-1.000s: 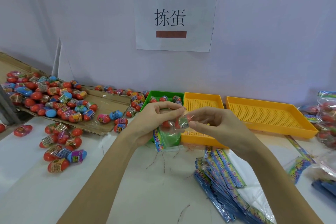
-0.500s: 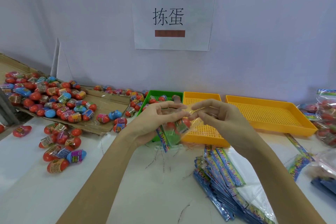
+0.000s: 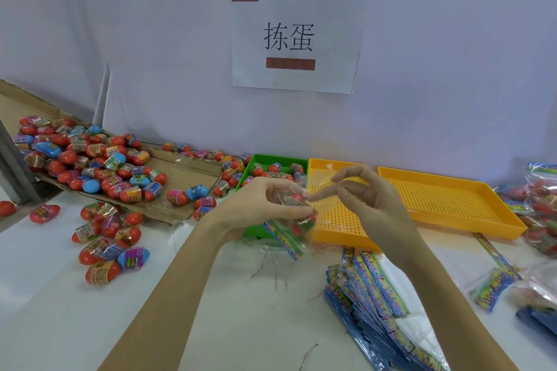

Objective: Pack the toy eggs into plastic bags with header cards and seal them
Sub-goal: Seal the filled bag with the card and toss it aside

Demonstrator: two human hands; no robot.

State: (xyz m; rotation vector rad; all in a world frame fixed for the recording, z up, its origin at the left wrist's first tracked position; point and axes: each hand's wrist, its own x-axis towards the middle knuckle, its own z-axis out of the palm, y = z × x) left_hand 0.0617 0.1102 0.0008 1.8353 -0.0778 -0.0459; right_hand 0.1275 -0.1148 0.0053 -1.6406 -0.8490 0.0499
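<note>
My left hand (image 3: 265, 208) grips a clear plastic bag (image 3: 297, 220) with toy eggs inside; its colourful header card (image 3: 284, 236) hangs below. My right hand (image 3: 361, 199) is beside it, thumb and forefinger pinching a thin clear strip (image 3: 327, 173) that rises from the bag's top, with another finger stretched toward the bag. Both hands hover above the table in front of the trays. Loose toy eggs (image 3: 105, 238) lie at the left, and more are piled on a cardboard sheet (image 3: 180, 166).
A green tray (image 3: 280, 159) with eggs, then two yellow perforated trays (image 3: 340, 220) (image 3: 452, 202), line the wall. A stack of empty bags with header cards (image 3: 373, 301) lies front right. Filled bags (image 3: 542, 199) pile at the far right. A paper sign (image 3: 297, 39) hangs on the wall.
My right hand has moved up and right, drawing the thin strip away from the bag's top. My left hand has kept hold of the bag, which now hangs lower.
</note>
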